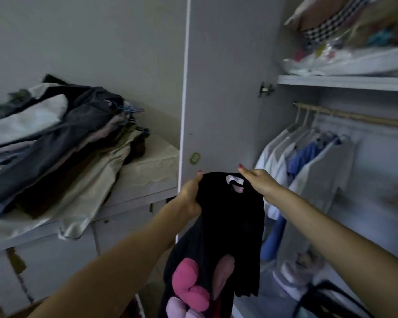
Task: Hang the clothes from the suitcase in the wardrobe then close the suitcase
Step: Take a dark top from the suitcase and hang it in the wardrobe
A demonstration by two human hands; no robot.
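Head view: left hand (190, 193) and right hand (257, 181) each grip a shoulder of black top (228, 214) before open wardrobe door (223, 88).

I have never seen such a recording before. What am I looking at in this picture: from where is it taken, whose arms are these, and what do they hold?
There is no machine here. The one picture comes from a camera worn on a person's head, looking forward and down, so the two arms are that person's own. The left hand and the right hand each grip the top of a black garment with a pink print, which hangs down between them. To the right is the open wardrobe with a wooden rail where pale and blue clothes already hang. To the left, a pile of clothes lies on a low cabinet. The suitcase is not in view.
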